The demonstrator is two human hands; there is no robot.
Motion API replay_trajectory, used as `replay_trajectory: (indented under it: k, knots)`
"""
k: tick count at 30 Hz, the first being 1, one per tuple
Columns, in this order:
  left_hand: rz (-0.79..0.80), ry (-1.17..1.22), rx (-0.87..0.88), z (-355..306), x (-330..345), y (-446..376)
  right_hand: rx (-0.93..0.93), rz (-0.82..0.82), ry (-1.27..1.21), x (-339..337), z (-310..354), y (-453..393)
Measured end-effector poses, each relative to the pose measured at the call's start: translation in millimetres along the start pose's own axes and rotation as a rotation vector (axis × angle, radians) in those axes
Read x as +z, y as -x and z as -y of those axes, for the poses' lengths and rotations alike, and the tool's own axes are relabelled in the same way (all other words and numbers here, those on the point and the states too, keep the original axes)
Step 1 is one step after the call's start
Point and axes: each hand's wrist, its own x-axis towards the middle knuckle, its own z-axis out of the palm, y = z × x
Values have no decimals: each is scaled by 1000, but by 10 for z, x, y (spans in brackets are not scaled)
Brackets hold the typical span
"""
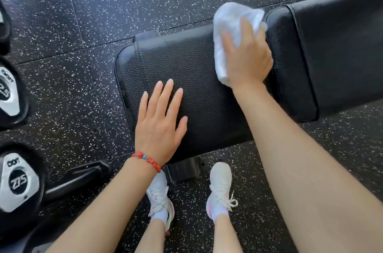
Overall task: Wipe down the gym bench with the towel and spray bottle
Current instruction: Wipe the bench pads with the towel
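Head camera, steep downward look, close above black bench pad [196, 78], speckled floor [103, 4] around

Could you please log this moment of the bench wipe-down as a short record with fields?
left hand: flat, fingers straight, resting on the seat pad
right hand: presses the white towel at the gap between pads
bench: black, two pads
spray bottle: not in view
floor: speckled black rubber
nearby: dumbbells to the left
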Motion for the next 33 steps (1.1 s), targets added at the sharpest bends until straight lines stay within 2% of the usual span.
replay_trajectory:
  k: [4, 8, 11, 15, 20, 24, 28, 33]
  knots:
    - [12, -6, -2, -7, -12, -10, 77, -19, -16, -63, -260, 313]
    - [13, -6, -12, -25, -23, -19, 71, -153, 17, -127, -660, 801]
    - [10, 0, -24, -32, -18, -15, 83, -60, -13, -196, -804, 995]
    - [10, -2, -25, -34, -29, -26, 171, 45, -207, -327, -781, 945]
    - [-6, 36, -30, -211, -114, -111, 34, -181, -222, -508, -892, 830]
    - [-25, 82, -4, -540, -99, -367, -23, -184, -91, -473, -1197, 537]
    - [-22, 69, -77, -860, 90, -666, -167, -238, 136, -222, -1432, 328]
    - [-13, -38, -176, -1029, 315, -773, -254, -247, 157, -170, -1468, 224]
